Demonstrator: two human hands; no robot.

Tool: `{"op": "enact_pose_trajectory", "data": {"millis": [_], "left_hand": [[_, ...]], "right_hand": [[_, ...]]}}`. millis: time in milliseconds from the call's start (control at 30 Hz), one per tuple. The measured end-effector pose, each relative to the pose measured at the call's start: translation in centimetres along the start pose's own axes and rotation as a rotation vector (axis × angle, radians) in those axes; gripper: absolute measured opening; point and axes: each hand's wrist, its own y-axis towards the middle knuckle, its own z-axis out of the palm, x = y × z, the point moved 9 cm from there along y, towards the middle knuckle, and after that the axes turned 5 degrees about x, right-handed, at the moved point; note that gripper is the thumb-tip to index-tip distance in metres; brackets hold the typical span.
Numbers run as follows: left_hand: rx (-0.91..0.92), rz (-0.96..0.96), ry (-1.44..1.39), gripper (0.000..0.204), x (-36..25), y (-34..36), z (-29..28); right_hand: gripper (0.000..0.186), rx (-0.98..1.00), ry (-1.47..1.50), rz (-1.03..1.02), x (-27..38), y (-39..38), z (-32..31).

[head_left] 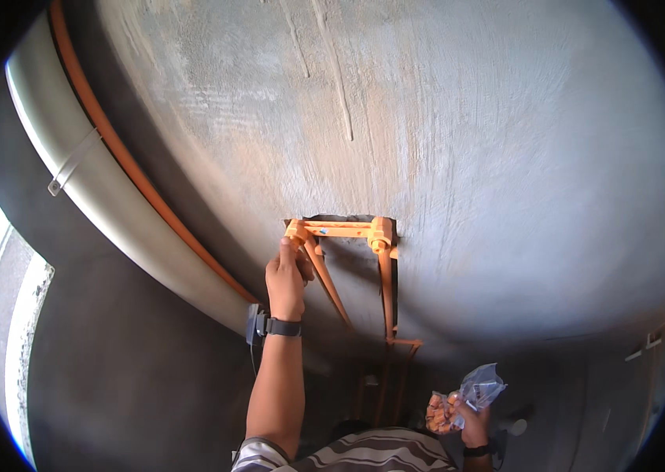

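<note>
An orange mounting bracket point(340, 229) with a pipe fitting at each end sits across a chased recess in the grey plastered wall. My left hand point(287, 285) is raised to the bracket's left pipe fitting point(296, 230), with thumb and fingers closed at its front. Whether a small part is between the fingertips is hidden. From the two fittings, orange pipes point(386, 291) run down the wall. Low on the right, my right hand point(474, 425) grips a clear plastic bag point(482, 385) of small orange pieces point(441, 413), probably plugs.
A thick pale pipe point(112, 200) and a thin orange pipe point(140, 181) curve down the left side. A metal strap point(73, 165) crosses the pale one. Lower on the wall there are more orange pipes point(405, 342). Bright light enters at the far left.
</note>
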Motion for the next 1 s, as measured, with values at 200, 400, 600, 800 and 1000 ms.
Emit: {"op": "enact_pose_trajectory", "data": {"millis": [200,400,600,800,1000], "left_hand": [[-0.414,0.681,1.135,0.020,-8.3,-5.1,2.8],[-0.405,0.799,1.003,0.020,-8.3,-5.8,2.2],[-0.252,0.441,0.937,0.023,-5.6,-2.3,0.1],[-0.427,1.041,1.018,0.031,-9.7,-7.0,3.0],[-0.330,0.885,0.893,0.026,-7.6,-5.0,1.4]], "right_hand": [[0.041,0.093,0.018,0.067,-1.6,0.4,1.0],[0.035,0.028,-0.029,0.027,-3.8,-0.1,1.8],[0.034,0.002,-0.021,-0.076,-3.6,0.6,2.1],[0.039,0.047,0.003,0.025,-4.7,1.0,1.8],[0.038,-0.063,-0.044,-0.090,-3.0,0.4,3.2]]}}
